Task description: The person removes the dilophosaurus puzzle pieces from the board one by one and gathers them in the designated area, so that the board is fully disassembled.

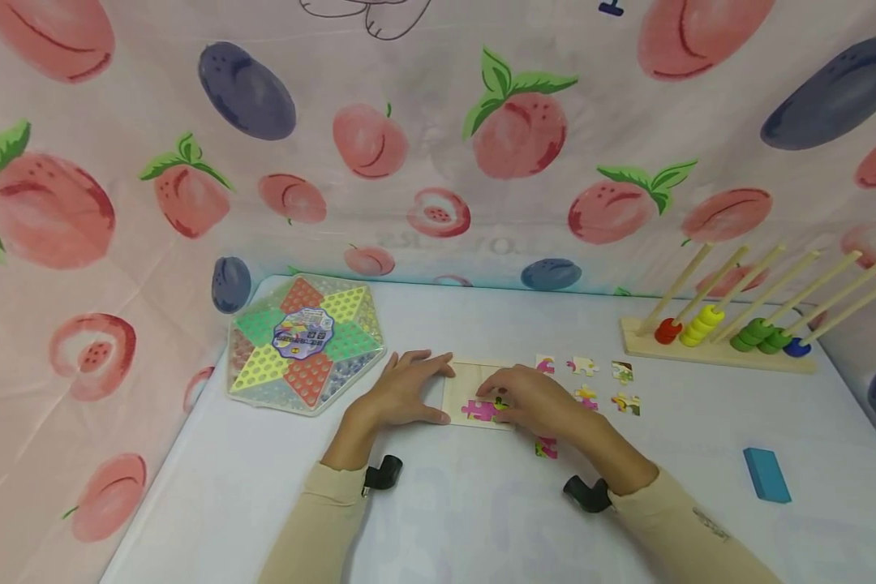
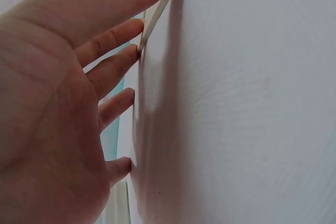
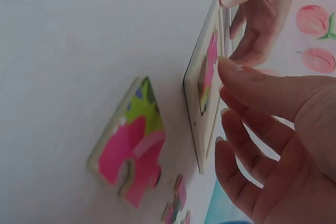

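A small wooden puzzle tray (image 1: 465, 380) lies on the white table, with joined pink puzzle pieces (image 1: 478, 410) along its near side. My left hand (image 1: 406, 391) touches the tray's left edge, thumb at the near corner and straight fingers spread toward the far one. Over the tray's right part is my right hand (image 1: 536, 399), its bent thumb and index finger reaching down at the pieces. In the right wrist view those fingertips are right at the pink and yellow-green pieces (image 3: 210, 72), and no loose piece shows between them. A pink and green loose piece (image 3: 134, 145) lies beside the tray.
Several loose puzzle pieces (image 1: 584, 367) are spread right of the tray. Behind my left hand lies a hexagonal Chinese checkers box (image 1: 343, 345). A wooden peg rack (image 1: 723, 355) with coloured beads stands at the back right. A blue block (image 1: 767, 474) rests at the right.
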